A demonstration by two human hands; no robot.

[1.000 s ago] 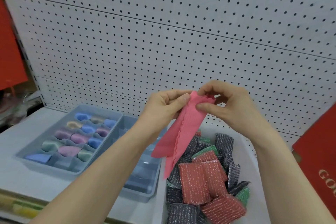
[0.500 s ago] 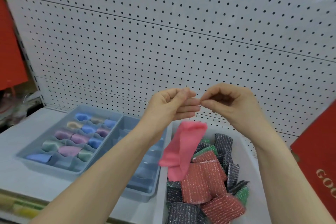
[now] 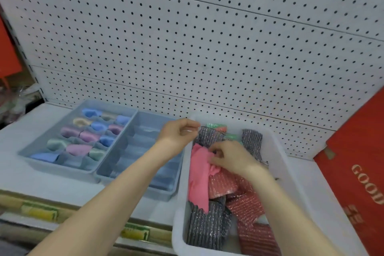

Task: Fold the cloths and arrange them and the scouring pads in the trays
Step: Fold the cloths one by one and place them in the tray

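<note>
A pink cloth (image 3: 198, 174) lies crumpled along the left side of the white bin (image 3: 180, 216), on top of several grey, red and green scouring pads (image 3: 207, 228). My right hand (image 3: 230, 157) is down in the bin and pinches the cloth's bunched upper part. My left hand (image 3: 178, 133) hovers over the bin's back-left rim with its fingers curled and its fingertips by a grey pad (image 3: 208, 136); I see nothing held in it. A grey divided tray (image 3: 26, 153) holds several folded pastel cloths (image 3: 78, 149). The tray beside it (image 3: 136, 115) shows bare compartments.
A white pegboard wall (image 3: 207, 48) rises right behind the trays and the bin. A red box (image 3: 359, 172) with gold lettering leans at the right. Yellow price labels (image 3: 39, 212) run along the shelf's front edge. Red and cluttered items (image 3: 10, 89) sit at the far left.
The pink cloth left both hands and dropped into the bin. Both hands came down after it, and my right hand has pinched it again.
</note>
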